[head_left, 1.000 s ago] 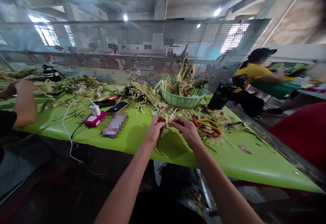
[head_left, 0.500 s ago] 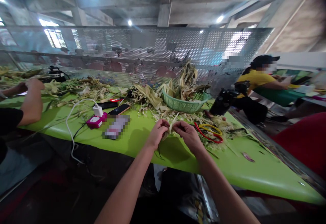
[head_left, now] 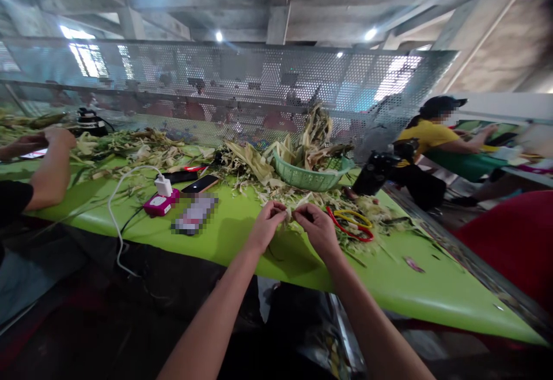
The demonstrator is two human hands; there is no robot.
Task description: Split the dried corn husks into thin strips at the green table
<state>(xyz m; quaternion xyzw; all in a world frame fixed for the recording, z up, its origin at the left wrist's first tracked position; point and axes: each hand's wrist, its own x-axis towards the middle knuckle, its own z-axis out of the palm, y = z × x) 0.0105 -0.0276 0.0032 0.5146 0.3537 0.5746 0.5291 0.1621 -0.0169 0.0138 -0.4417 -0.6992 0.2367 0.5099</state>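
Observation:
Above the green table (head_left: 207, 247), my left hand (head_left: 268, 223) and my right hand (head_left: 316, 223) are close together, fingertips pinched on a small pale strip of husk (head_left: 290, 214) between them. The strip is thin and partly hidden by the fingers. Just behind the hands stands a green basket (head_left: 307, 178) heaped with dry corn husks (head_left: 317, 138). Red-handled scissors or a red loop (head_left: 365, 236) and a yellow loop (head_left: 356, 217) lie right of my right hand.
A pink power adapter (head_left: 161, 202) with a white cable, a dark phone (head_left: 201, 184) and a blurred flat item (head_left: 195, 216) lie left. Husk scraps (head_left: 147, 148) line the back. Another person's arm (head_left: 54, 167) is at far left; a person in yellow (head_left: 432, 135) sits at right.
The pale strip that stood up between my fingers now sits lower and more spread. My hands stay close together. The whole view has shifted slightly.

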